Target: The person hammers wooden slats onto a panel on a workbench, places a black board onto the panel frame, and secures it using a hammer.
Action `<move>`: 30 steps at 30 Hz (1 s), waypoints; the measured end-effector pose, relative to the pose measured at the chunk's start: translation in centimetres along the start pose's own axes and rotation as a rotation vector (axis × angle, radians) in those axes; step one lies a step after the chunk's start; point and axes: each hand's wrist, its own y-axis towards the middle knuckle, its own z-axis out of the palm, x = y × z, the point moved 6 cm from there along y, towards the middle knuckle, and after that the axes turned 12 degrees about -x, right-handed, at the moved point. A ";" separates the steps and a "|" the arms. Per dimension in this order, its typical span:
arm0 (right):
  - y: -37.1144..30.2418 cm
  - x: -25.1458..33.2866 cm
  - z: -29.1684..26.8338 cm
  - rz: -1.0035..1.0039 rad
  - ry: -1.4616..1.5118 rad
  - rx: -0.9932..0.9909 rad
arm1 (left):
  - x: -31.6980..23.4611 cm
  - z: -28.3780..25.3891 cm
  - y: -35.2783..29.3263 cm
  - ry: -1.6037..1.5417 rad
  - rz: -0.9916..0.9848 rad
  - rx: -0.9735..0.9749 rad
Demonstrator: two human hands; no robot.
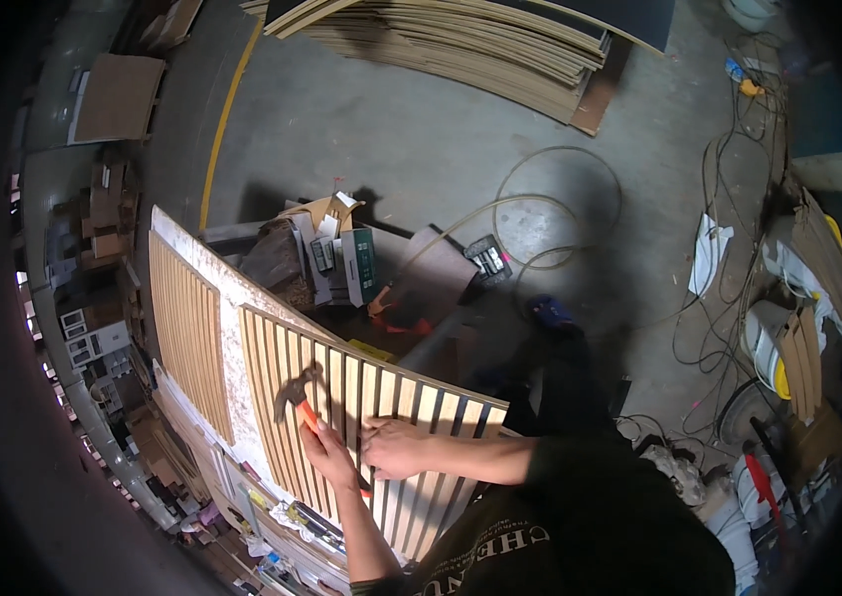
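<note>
Grey concrete is seen as the floor, crossed on its left side by a painted yellow line. At the far side, a tall stack of sheets is set down, its brown layers topped by a dark sheet. Below, a long white board, mottled with brown, is stretched out slantwise. On it the slatted panel is laid directly under the hands, with pale wood strips parted by black grooves. Farther left, a second panel of similar strips is placed, separated from the first by a bare band of the board. Beyond the board's edge, a thin hose is looped over the floor, and near it a green-and-grey box is stood among cartons. A black-and-white pack is left just beside the hose.

Over the slatted panel, the hammer is held by its orange handle, its dark claw head pointed away from the body. The handle is gripped by the left hand, whose fingers are closed around it. Just beside it, the right hand is held low at the slats, fingers bent; whether anything is pinched there cannot be told.
</note>
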 end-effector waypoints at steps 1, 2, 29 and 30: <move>-1.1 1.1 -3.4 0.167 0.138 0.139 | 1.6 -1.0 -1.0 -0.082 -0.051 -0.056; -2.5 1.3 -6.5 0.083 0.207 -0.202 | 2.4 -1.4 -2.0 -0.040 -0.038 -0.079; -24.2 -2.8 -9.2 0.691 0.335 -0.514 | 6.2 -2.1 -8.2 -0.019 -0.245 0.035; -24.2 -2.7 -9.2 0.702 0.342 -0.499 | 6.1 -2.2 -8.4 -0.013 -0.252 0.015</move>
